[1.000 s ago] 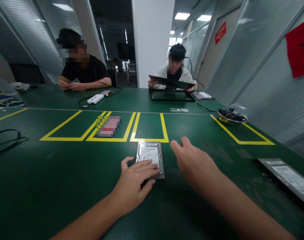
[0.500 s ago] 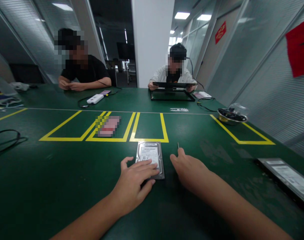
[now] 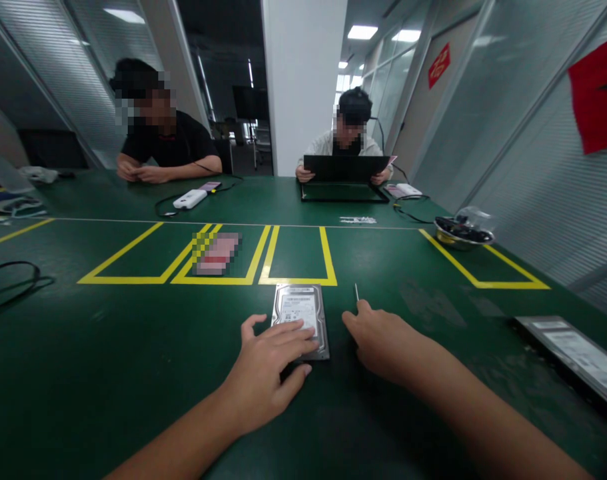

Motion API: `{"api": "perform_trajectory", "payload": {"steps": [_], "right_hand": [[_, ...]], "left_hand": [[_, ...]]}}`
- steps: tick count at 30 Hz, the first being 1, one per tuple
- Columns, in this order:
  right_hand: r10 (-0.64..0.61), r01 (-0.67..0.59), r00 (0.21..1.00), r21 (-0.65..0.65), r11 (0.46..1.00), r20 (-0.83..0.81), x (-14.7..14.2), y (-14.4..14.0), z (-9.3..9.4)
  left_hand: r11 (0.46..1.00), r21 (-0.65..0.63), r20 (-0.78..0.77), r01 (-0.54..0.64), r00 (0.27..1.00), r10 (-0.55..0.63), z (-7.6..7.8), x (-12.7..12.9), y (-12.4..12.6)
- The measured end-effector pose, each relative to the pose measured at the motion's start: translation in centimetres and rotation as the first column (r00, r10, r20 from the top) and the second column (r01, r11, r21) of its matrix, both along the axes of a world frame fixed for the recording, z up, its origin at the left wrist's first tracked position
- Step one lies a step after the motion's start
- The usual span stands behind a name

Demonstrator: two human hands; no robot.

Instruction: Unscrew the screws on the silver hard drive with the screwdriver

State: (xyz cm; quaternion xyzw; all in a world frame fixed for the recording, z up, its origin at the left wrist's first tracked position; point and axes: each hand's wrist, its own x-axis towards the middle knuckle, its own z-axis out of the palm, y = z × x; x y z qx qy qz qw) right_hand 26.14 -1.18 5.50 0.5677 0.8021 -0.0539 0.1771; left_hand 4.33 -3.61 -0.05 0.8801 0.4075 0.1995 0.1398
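A silver hard drive (image 3: 298, 303) with a white label lies on the green table, just below a yellow-taped box. Spread fingers of my left hand (image 3: 270, 360) rest flat across its lower part and cover some of the label. To the right of the drive, apart from it, my right hand (image 3: 378, 340) is closed around a thin screwdriver-like tool (image 3: 356, 292). Only the tool's slim metal shaft shows, pointing away from me; the fist hides the rest.
Another hard drive (image 3: 576, 353) lies at the right edge. A metal bowl (image 3: 463, 237) of dark parts stands beyond it. A blurred pink item (image 3: 218, 257) lies inside yellow tape (image 3: 210, 280). Across the table, one person holds a dark panel (image 3: 346, 168); another rests both arms near a white device (image 3: 190, 199).
My right hand has shifted very slightly right, and a little more of the shaft shows. My left hand stays on the drive. The person opposite has tilted the dark panel up.
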Motion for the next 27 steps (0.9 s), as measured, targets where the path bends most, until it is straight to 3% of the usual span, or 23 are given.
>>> {"api": "perform_trajectory", "payload": {"steps": [9,13,15,18,21,27], "right_hand": [[-0.061,0.061,0.998,0.007,0.998,0.021,0.0,0.4,0.0],[-0.096,0.095,0.995,0.023,0.995,0.020,0.3,0.8,0.0],[-0.111,0.110,0.994,0.034,0.993,0.023,0.3,0.9,-0.1],[-0.125,0.124,0.992,0.054,0.991,0.024,0.3,1.1,-0.3],[-0.134,0.132,0.991,0.076,0.988,0.019,0.3,1.2,-0.4],[-0.118,0.125,0.992,0.174,0.977,-0.048,-0.4,1.3,0.0]], "left_hand": [[0.997,0.018,-0.042,0.076,0.996,-0.075,0.9,-1.4,0.5],[0.991,0.037,0.111,-0.131,0.986,0.126,0.0,-2.1,1.7],[0.954,-0.014,0.219,-0.299,0.930,0.294,-1.0,-2.5,2.7],[0.890,-0.112,0.292,-0.441,0.842,0.454,-2.4,-3.3,4.3],[0.880,-0.142,0.191,-0.453,0.860,0.473,-3.1,-3.8,5.5],[0.908,-0.144,0.055,-0.392,0.913,0.403,-2.5,-3.7,6.5]]}}
